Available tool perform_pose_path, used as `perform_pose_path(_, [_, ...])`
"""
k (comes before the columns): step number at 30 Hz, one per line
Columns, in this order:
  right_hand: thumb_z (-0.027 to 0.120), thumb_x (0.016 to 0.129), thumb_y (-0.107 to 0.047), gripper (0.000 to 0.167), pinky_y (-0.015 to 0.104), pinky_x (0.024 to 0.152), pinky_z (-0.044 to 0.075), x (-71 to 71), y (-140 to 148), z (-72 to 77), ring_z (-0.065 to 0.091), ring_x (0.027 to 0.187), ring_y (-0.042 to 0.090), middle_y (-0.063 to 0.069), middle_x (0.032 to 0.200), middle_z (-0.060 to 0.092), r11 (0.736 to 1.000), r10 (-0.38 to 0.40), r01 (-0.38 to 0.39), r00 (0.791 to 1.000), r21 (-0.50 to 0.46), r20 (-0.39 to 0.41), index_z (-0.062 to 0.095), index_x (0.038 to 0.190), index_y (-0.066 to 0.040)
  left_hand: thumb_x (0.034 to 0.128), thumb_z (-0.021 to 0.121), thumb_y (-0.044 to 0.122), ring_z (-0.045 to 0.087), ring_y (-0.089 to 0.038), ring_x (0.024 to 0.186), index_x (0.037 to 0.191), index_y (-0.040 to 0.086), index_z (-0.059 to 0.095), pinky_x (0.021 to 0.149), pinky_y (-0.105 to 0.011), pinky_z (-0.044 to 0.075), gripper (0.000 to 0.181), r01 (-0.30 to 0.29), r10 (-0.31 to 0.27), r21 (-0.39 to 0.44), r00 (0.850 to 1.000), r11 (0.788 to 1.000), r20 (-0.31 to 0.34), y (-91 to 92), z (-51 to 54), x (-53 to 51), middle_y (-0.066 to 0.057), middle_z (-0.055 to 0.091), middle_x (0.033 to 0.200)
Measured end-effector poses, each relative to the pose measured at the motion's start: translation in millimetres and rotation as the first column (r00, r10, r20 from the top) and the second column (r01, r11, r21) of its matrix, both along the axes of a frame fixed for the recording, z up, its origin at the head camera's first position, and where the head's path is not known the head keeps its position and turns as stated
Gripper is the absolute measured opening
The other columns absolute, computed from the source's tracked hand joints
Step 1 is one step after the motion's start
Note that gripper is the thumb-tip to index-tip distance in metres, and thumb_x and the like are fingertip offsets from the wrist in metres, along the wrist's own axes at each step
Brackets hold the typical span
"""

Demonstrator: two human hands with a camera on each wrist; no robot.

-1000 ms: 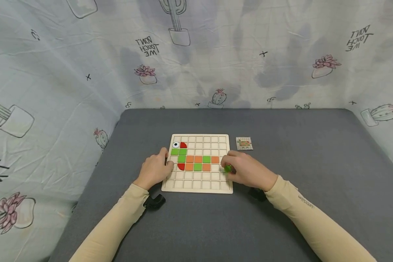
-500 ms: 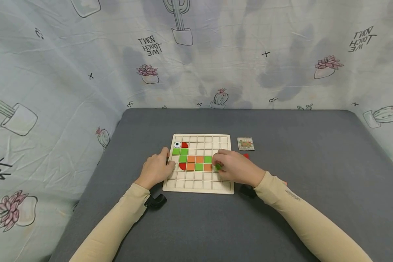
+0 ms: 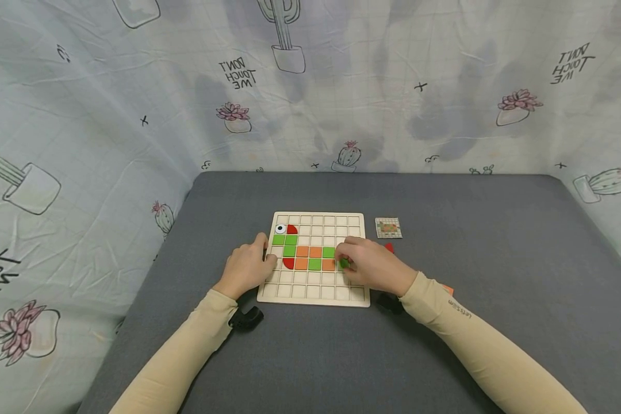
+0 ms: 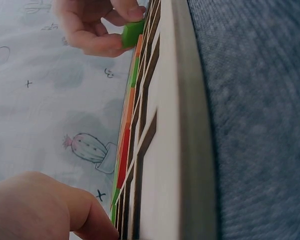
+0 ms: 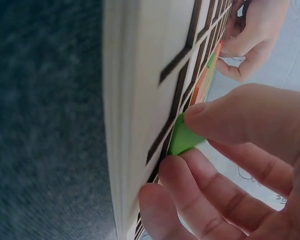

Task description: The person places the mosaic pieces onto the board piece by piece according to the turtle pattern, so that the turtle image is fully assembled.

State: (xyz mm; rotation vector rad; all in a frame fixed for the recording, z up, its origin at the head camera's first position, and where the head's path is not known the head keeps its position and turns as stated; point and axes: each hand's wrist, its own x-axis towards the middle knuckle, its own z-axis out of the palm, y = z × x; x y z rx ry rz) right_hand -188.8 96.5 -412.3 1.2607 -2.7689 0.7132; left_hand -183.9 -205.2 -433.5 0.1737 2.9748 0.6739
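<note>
A pale wooden grid board lies on the grey table, with green, orange and red tiles and an eye tile set in its squares. My left hand holds the board's left edge, its thumb at the rim. At the right side of the board, my right hand pinches a green tile between thumb and fingers. The tile is tilted, its lower edge at the grid, just right of an orange tile. In the head view, my fingers partly hide that tile and the squares around it.
A small pattern card lies beyond the board's top right corner. A red piece shows behind my right hand, and an orange piece is partly covered by my right sleeve. A printed cloth hangs behind the table.
My right hand has moved left with the green tile, from the board's right edge to beside the orange tile, and then stays there. My left hand keeps its place at the board.
</note>
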Motion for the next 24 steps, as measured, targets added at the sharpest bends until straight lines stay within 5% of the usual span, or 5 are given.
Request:
perform_pose_path(7, [0.077, 0.081, 0.003, 0.015, 0.024, 0.069, 0.052, 0.3, 0.6, -2.7, 0.062, 0.076, 0.01, 0.002, 0.093, 0.069, 1.0, 0.018, -0.018, 0.999, 0.017, -0.045, 0.08, 0.089, -0.01, 0.0981, 0.057, 0.024, 0.043, -0.02, 0.052, 0.113, 0.006, 0.053, 0.048, -0.032, 0.028, 0.024, -0.006, 0.006, -0.003, 1.0, 1.0, 0.012, 0.4, 0.0, -0.4, -0.003, 0.048, 0.063])
perform_pose_path(24, [0.075, 0.087, -0.003, 0.016, 0.023, 0.064, 0.047, 12.7, 20.7, 3.6, 0.058, 0.074, 0.008, 0.002, 0.099, 0.067, 0.999, -0.037, 0.037, 0.999, 0.008, -0.01, 0.08, 0.099, -0.012, 0.0988, 0.056, 0.025, 0.043, -0.02, 0.05, 0.111, 0.007, 0.052, 0.048, -0.032, 0.029, 0.022, -0.004, 0.004, 0.005, 1.0, 1.0, 0.019, 0.0, 0.2, 0.5, -0.003, 0.048, 0.061])
